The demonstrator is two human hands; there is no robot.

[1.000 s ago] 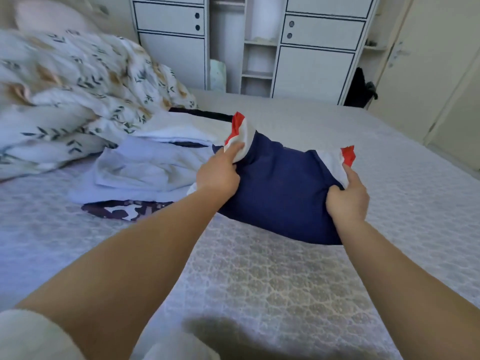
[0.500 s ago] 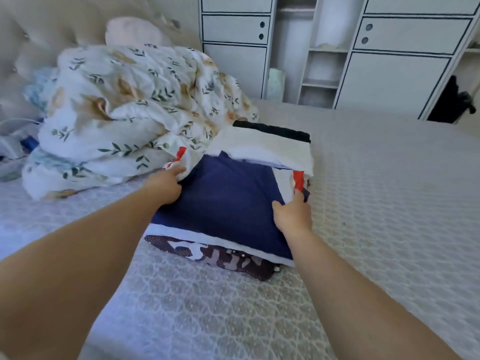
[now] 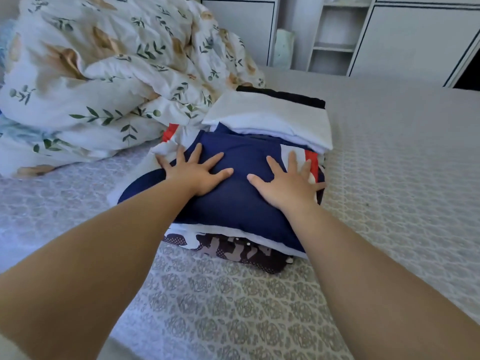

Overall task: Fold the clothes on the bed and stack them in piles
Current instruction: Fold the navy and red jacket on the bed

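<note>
A folded navy garment [image 3: 233, 203] with white and red side stripes lies on top of a pile on the bed [image 3: 389, 178]. My left hand [image 3: 197, 170] presses flat on its left part with fingers spread. On its right part my right hand [image 3: 285, 183] lies flat too, fingers straight. Under the navy garment a white layer and a dark brown patterned garment [image 3: 233, 249] show at the pile's near edge. Just behind stands a second pile with a folded white garment [image 3: 272, 118] on top and a black one [image 3: 283, 96] at its far edge.
A bunched floral duvet [image 3: 104, 74] fills the left of the bed and touches the piles. White wardrobe doors [image 3: 415, 40] and open shelves [image 3: 335, 35] stand beyond the bed's far edge. Patterned bedspread stretches to the right and toward me.
The navy garment went from held in the air to lying on the pile. Both hands let go of its edges and now press flat on top of it.
</note>
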